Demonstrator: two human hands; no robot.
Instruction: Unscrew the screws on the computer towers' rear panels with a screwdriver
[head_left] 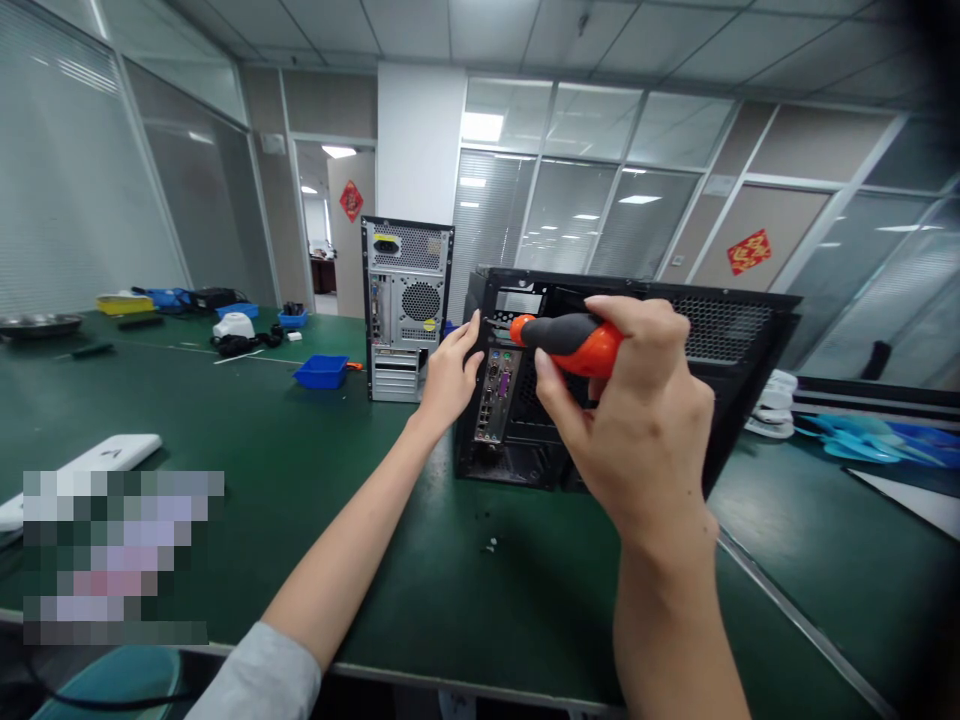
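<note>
**A:** Where does everything sit?

**B:** On the green surface [315,470] a black computer case [735,360] stands with its rear panel toward the person, close in front. A second, silver-backed tower [405,310] stands behind it, to the left and apart. A blue parts tray [321,371] lies near that tower.

**A:** And the hands?

**B:** The left hand [448,378] rests against the case's rear left edge, its fingers [466,335] held together and lying flat along the metal. The right hand [637,420] is wrapped around an orange-and-black screwdriver [570,342]; its fingers [637,312] are curled over the handle, thumb underneath. The shaft points left at the top of the rear edge.

**A:** How should the screw be driven well?

**B:** I'd judge: keep the driver square to the panel, push along its axis while turning, and let the left hand brace the case against sliding. The tip itself is too small to make out. A few tiny bits, maybe screws [491,545], lie loose on the surface just before the case.
</note>
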